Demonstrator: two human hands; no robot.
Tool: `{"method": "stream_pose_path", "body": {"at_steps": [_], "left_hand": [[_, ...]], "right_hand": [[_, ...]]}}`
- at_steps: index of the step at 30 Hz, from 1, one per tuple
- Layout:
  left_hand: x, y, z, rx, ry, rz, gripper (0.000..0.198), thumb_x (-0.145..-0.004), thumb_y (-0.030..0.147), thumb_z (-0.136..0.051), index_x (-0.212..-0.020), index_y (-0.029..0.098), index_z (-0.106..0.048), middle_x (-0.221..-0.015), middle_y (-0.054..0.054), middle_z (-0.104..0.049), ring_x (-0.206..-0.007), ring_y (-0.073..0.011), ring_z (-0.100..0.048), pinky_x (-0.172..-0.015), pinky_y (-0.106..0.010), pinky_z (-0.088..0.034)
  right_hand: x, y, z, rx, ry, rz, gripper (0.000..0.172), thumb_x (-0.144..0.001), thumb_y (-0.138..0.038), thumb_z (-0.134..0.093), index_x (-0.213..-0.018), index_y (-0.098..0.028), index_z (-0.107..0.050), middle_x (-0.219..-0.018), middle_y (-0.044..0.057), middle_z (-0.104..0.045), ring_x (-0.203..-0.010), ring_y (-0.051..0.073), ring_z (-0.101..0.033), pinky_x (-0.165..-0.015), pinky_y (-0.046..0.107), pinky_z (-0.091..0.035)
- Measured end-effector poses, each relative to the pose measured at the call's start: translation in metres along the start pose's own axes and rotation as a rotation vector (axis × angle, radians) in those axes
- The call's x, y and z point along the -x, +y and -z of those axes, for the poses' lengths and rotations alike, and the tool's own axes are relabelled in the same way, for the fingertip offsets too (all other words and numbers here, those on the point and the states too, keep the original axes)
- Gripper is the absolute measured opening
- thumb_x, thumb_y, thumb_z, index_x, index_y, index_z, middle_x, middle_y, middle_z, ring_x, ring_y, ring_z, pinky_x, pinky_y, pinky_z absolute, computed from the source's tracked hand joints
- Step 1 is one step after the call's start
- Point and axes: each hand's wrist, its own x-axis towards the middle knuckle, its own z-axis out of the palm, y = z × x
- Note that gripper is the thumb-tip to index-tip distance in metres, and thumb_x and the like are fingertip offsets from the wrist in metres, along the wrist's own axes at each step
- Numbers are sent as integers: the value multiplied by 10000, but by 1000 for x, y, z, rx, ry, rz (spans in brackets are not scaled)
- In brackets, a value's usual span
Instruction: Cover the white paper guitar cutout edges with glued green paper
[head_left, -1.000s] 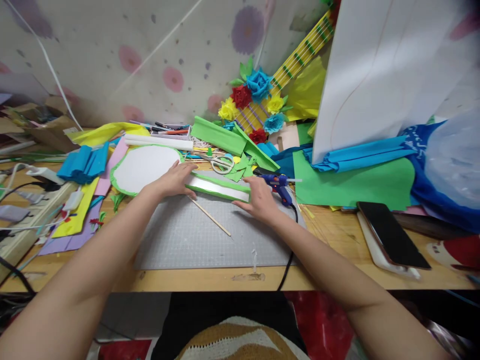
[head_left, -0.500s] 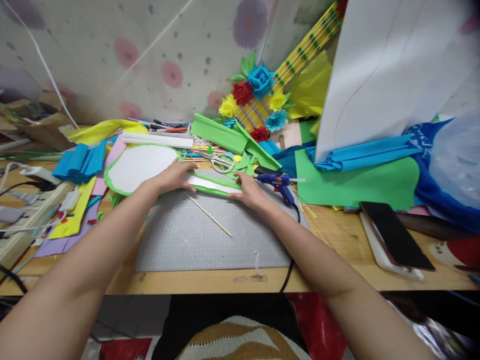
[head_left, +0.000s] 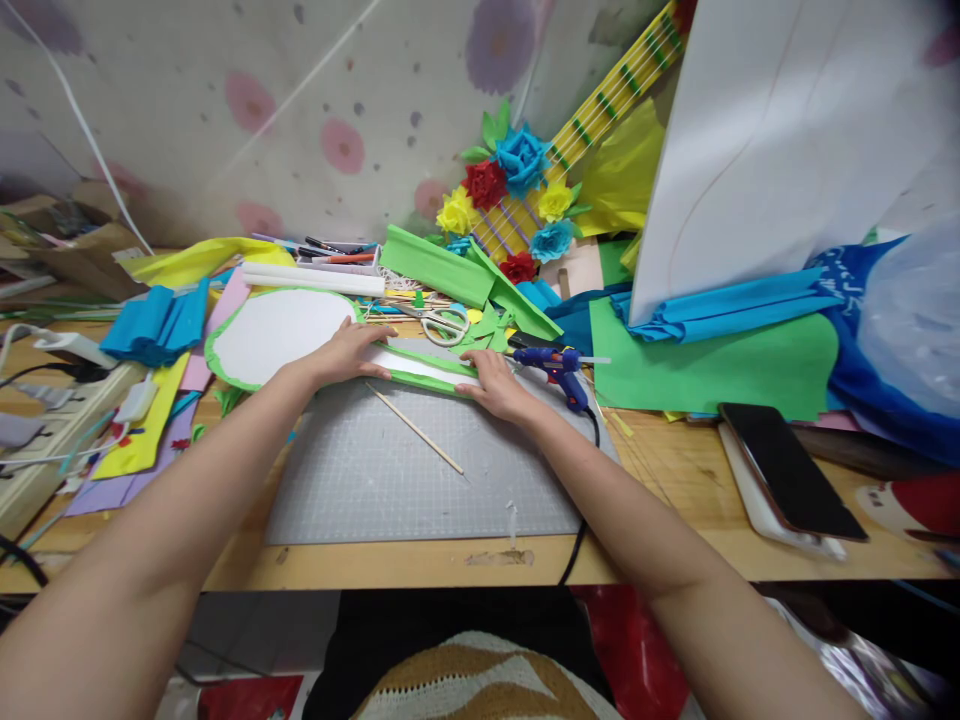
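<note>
At the far edge of the grey cutting mat (head_left: 420,480), a white cut-out with a green border (head_left: 277,335) lies flat. Its round part rests off the mat's left corner and its long narrow strip runs rightwards along the mat's back edge. The left hand (head_left: 349,352) lies palm down where the round part meets the strip, its fingers stretched out and spread, closed around nothing. The right hand (head_left: 495,385) rests on the strip's right end with its fingers lightly bent, their tips on the green edge; whether the thumb hooks under that edge I cannot tell. With one hand at each end, the hold looks like pressing the strip down against the mat rather than lifting it, which would keep the green edging tight to the white. A thin wooden stick (head_left: 416,430) lies loose and slanted on the mat just in front of the strip, touching neither hand. The blue glue gun (head_left: 559,365) sits just beside the right hand, nozzle pointing right and cable trailing off the bench (head_left: 675,450), likely parked within easy reach. Scissors (head_left: 442,322) lie among green scraps just behind the strip, and a dark phone (head_left: 791,470) rests well apart at the right.
</note>
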Motion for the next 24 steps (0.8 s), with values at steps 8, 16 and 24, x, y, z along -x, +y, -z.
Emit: {"method": "stream_pose_path", "body": {"at_steps": [8,16,24], "left_hand": [[3,2,-1,19,-16,6,665,-729,573,-534,-1281,213,-448,-1308,-93,-528,-1212,-279,-444,-1064,-449,-163],[-4,16,2,55,-40,174,630,-645,468,-610,-1223,249,-487,-1221,-80,-582,-1153,-300,-488,-1054,-536,-139],[-9,19,5,45,-101,196,645,-621,464,-612,-1220,262,-485,-1213,-80,-590,-1152,-293,-491,-1061,-560,-110]], "right_hand": [[1,-6,2,39,-26,-30,398,-834,-316,-541,-1198,-176,-465,-1165,121,-475,-1080,254,-423,-945,401,-346],[-2,-6,1,29,-19,-44,399,-805,-317,-566,-1163,-179,-457,-1143,113,-484,-1058,248,-432,-928,397,-356],[2,-14,-1,100,34,-53,359,-830,-343,-510,-1147,-182,-464,-1139,127,-493,-1070,267,-430,-914,423,-360]]}}
